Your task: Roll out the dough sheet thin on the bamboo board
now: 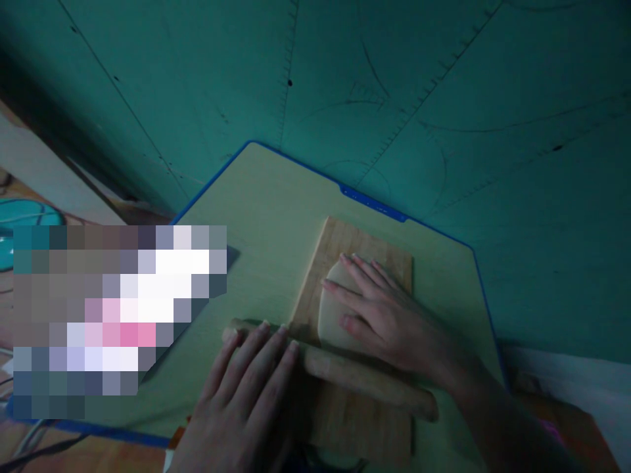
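Observation:
A sheet of pale, flattened dough lies on a wooden board. My right hand rests flat on the dough with its fingers spread, covering much of the dough's right side. In front of it, a wooden rolling pin lies slantwise across the board, its left end reaching past the board's edge. My left hand is on the left part of this pin, fingers bent over it and fingertips near its far side. The left thumb is hidden.
Under the board is a pale folding tabletop with a blue rim, standing against a green wall with drawn lines. A pixelated block covers something at the left. Cables run at the lower left.

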